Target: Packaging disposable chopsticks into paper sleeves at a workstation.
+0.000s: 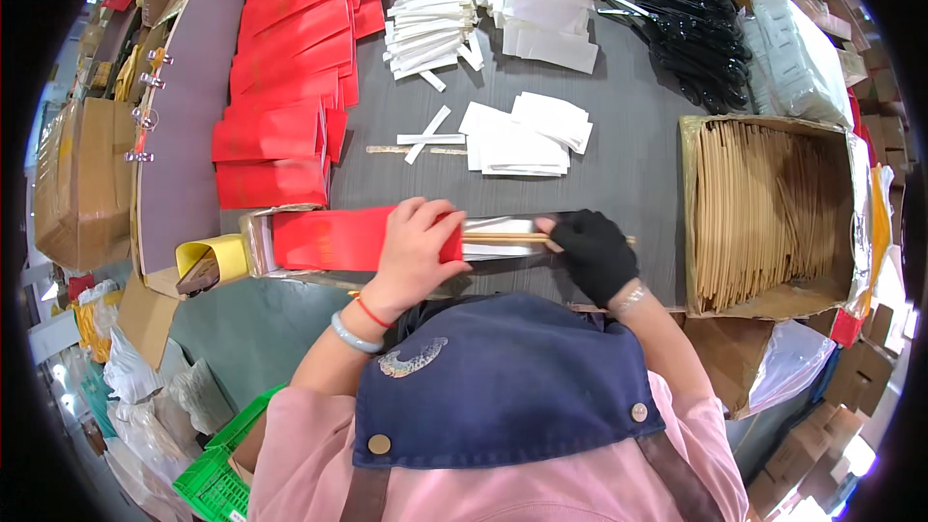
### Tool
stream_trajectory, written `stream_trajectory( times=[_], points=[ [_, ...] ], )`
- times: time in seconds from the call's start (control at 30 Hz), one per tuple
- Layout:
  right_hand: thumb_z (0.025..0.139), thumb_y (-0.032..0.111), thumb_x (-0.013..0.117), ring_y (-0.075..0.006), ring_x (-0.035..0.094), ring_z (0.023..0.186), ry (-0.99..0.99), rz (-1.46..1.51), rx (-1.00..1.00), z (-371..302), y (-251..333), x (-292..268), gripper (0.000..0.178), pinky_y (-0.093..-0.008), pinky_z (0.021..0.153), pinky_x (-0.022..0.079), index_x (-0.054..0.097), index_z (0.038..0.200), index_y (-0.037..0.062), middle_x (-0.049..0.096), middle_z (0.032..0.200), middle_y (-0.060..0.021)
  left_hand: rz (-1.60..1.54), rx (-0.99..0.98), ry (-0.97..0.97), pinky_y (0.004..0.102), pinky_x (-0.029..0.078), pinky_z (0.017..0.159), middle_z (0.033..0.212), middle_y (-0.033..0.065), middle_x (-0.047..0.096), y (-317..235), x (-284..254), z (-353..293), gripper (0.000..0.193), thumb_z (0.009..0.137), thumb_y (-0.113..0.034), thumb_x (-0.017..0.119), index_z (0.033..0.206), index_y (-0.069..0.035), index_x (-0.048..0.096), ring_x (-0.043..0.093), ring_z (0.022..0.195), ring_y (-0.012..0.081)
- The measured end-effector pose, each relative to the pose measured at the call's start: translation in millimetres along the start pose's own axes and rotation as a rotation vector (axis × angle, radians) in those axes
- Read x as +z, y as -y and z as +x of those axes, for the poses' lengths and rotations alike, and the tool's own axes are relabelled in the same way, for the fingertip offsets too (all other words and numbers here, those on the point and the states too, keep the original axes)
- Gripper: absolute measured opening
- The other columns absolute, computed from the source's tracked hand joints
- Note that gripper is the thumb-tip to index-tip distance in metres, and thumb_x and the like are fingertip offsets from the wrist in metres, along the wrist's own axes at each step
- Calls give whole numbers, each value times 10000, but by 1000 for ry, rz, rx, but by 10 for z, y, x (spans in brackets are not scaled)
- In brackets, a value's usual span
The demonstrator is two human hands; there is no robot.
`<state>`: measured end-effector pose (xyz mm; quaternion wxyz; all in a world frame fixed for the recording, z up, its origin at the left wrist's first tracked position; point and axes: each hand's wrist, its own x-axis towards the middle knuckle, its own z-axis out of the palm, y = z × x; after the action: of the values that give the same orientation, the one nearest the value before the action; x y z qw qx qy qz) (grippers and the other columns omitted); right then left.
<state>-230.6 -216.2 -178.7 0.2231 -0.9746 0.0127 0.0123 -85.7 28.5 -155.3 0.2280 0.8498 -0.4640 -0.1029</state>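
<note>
While the left hand (421,244) lies over a red packet (329,239), the right hand (590,249) pinches thin wooden sticks (507,238)

When you take the spot between the hands as the middle of a clock, 12 o'clock is straight ahead. The red packet is at 9 o'clock, by the near side of the desk (638,155). It lies flat, and its long way runs from 9 to 3. The sticks lie the same way, nearly in line with it. One end points to 9 and meets the packet's open-looking edge; I cannot tell if the tips are inside. The other end pokes out past the right hand toward 3. Under the sticks is a shiny pale strip (498,226).

The hands are apart. The left arm comes up toward 1 o'clock, palm down, with fingers on the packet's far side and thumb on the near side. I cannot tell if it grips or just presses. The right arm leans toward 11, and its black glove (592,256) leaves the tips bare, with thumb and finger closed on the sticks.

A cardboard box (688,222) of more sticks (754,208) sits at 3, white papers (522,143) at 12, and more red packets (280,87) at 10.
</note>
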Motion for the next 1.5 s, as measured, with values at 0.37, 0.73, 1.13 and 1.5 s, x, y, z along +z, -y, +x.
stream_trajectory(
  times=[0.37, 0.73, 1.13, 1.5],
  points=[
    [801, 75, 748, -234, 637, 872, -200, 659, 326, 253, 210, 243, 233, -330, 774, 515, 612, 987, 42, 617, 903, -101, 49, 27, -16, 446, 389, 967, 1224, 73, 537, -176, 181, 261, 739, 565, -165, 858, 1239, -62, 574, 478, 1150, 294],
    [617, 380, 840, -291, 570, 1036, -74, 88, 28, 247, 139, -282, 648, -437, 954, 387, 597, 1142, 89, 609, 1070, -88, 167, 259, 239, 442, 453, 809, 1040, 127, 559, -18, -510, 531, 270, 635, -52, 656, 890, -140, 640, 540, 964, 344],
    [604, 325, 852, -276, 578, 997, -83, -71, 134, 205, 306, -375, 631, -419, 905, 388, 595, 1135, 103, 607, 1042, -70, 99, -484, -100, 605, 138, 1142, 1409, 188, 426, 150, 156, -79, 908, 653, -493, 822, 1364, -30, 499, 299, 1362, 400],
    [691, 471, 759, -330, 551, 1058, 82, 55, -14, 471, 573, 4, 658, -454, 939, 370, 584, 1180, 68, 596, 1110, -119, -72, -479, -87, 585, 58, 1170, 1486, 187, 384, 248, 175, -74, 962, 678, -441, 832, 1434, -21, 412, 256, 1430, 361]
  ],
)
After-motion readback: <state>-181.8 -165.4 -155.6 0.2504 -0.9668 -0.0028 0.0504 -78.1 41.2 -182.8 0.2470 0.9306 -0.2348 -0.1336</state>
